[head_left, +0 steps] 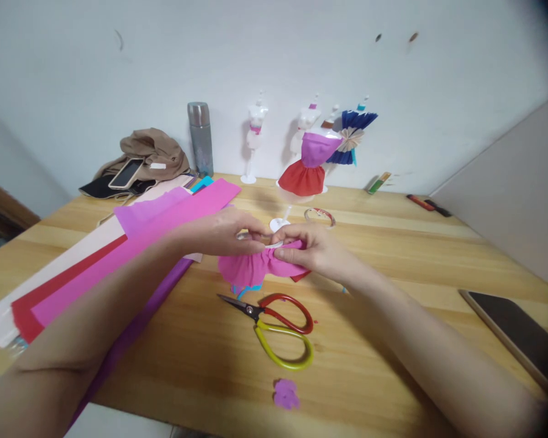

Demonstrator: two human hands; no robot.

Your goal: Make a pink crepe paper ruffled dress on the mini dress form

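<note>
Gathered bright-pink crepe-paper piece: above the wooden bench, directly under the left hand's fingertips and extending rightward into the right hand; its ruffled lower part fans out toward the scissors.
Right hand: thumb in front and fingers bent behind, pinching the pink piece near its upper right edge.
Left hand: fingers and thumb bent to a narrow gap at the piece's upper edge; whether they grip it, I cannot tell.
Light-blue strip: just below the piece's hem.
Black-bladed scissors with one red and one yellow handle: lying opened slightly, nearer the wearer than both hands.
Purple flower-shaped paper cut-out: beyond the yellow handle, toward the bench's near edge.
White round stand base: just behind the fingertips.
Long flat bright-pink paper sheet: partly beneath the left forearm.
Small white mannequin in purple top and red skirt: well behind the right hand.
</note>
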